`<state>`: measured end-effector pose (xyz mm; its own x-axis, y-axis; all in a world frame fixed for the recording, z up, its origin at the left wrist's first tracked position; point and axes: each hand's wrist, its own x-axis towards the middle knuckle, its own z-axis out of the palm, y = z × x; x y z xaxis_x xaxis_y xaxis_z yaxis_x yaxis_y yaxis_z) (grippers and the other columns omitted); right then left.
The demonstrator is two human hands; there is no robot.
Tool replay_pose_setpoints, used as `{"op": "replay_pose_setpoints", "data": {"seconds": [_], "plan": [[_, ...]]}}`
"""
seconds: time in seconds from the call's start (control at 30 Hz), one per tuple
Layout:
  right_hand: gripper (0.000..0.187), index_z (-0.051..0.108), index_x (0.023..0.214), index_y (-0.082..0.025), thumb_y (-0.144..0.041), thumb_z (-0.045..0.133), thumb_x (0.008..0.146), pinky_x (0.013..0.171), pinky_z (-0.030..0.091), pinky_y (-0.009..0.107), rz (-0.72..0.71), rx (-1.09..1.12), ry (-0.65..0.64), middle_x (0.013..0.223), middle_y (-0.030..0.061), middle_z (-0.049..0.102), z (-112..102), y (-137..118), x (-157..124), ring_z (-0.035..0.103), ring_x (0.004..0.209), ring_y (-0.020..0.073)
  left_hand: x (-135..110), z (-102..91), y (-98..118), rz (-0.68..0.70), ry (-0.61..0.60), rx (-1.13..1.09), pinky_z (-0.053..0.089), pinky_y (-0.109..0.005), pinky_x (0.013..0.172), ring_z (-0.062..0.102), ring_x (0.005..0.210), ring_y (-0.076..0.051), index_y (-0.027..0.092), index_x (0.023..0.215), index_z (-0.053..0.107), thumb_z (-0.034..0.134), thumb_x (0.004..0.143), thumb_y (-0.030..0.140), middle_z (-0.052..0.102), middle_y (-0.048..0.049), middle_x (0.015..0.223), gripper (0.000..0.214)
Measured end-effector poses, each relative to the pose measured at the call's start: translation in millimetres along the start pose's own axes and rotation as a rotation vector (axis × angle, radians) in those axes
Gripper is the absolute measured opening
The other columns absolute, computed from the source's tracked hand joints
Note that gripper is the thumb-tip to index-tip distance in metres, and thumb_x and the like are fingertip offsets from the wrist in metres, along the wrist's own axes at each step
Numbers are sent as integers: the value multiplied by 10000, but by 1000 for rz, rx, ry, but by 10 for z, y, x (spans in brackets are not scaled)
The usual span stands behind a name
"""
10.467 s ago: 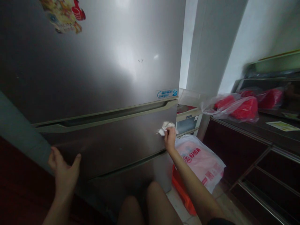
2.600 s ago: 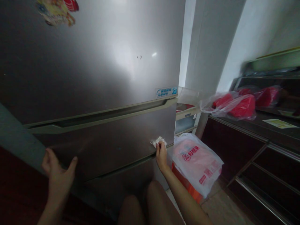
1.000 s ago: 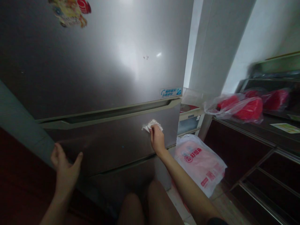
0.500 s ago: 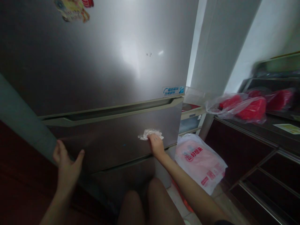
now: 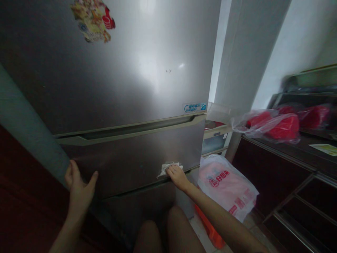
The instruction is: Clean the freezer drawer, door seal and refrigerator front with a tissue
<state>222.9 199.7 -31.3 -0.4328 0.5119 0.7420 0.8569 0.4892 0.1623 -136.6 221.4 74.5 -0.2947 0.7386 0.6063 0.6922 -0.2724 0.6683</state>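
Note:
In front of me stands a grey metallic refrigerator [image 5: 118, 88] with a large upper door, a middle panel [image 5: 118, 165] and a lower one. My right hand [image 5: 177, 175] presses a crumpled white tissue [image 5: 168, 168] against the middle panel, near its lower edge and right of centre. The fingers are closed over the tissue. At the panel's left edge, my left hand [image 5: 80, 182] rests with thumb and fingers spread apart, the fingertips against the side of the fridge. A faint bluish mark [image 5: 142, 166] shows on the panel, left of the tissue.
A white plastic bag [image 5: 226, 186] with red print stands right of the fridge, beside an orange object [image 5: 210, 228] on the floor. Red items in clear plastic [image 5: 281, 124] lie on a dark counter. Magnets [image 5: 92, 21] cling to the upper door.
My right hand has moved the tissue down the panel toward its lower edge. My left hand keeps its place at the fridge's edge. The view has tilted up slightly.

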Motion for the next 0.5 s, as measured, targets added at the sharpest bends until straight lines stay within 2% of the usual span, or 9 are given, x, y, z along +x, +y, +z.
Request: {"op": "replay_pose_setpoints", "data": {"seconds": [0.17, 0.37, 0.43, 0.5], "plan": [[313, 640, 923, -173, -178, 334, 988, 689, 402, 306, 4, -63, 84, 812, 76, 661, -316, 52, 563, 560, 765, 191, -1, 0, 7, 9, 2, -15, 218, -444, 1154, 240, 1416, -324, 126, 1513, 105, 607, 740, 468, 189, -186, 1527, 983], [294, 612, 896, -177, -172, 334, 990, 718, 395, 290, 166, -56, 212, 826, 83, 646, -793, 108, 1394, 562, 808, 190, -3, 3, -14, 7, -2, -18, 214, -438, 1157, 250, 1411, -325, 135, 1514, 109, 616, 732, 476, 195, -172, 1522, 993], [258, 597, 900, -177, -180, 354, 985, 724, 403, 284, 220, -22, 249, 847, 86, 644, -892, 95, 1580, 564, 816, 192, -4, 1, -8, 8, -4, -18, 210, -437, 1159, 254, 1410, -327, 137, 1514, 108, 622, 728, 468, 195, -173, 1522, 996], [241, 588, 910, -181, -189, 359, 985, 722, 412, 273, 260, 18, 253, 862, 85, 644, -919, 59, 1643, 569, 821, 188, -7, -3, 10, 0, -9, -12, 214, -443, 1157, 251, 1411, -328, 131, 1514, 105, 622, 731, 460, 188, -186, 1524, 994]]}}
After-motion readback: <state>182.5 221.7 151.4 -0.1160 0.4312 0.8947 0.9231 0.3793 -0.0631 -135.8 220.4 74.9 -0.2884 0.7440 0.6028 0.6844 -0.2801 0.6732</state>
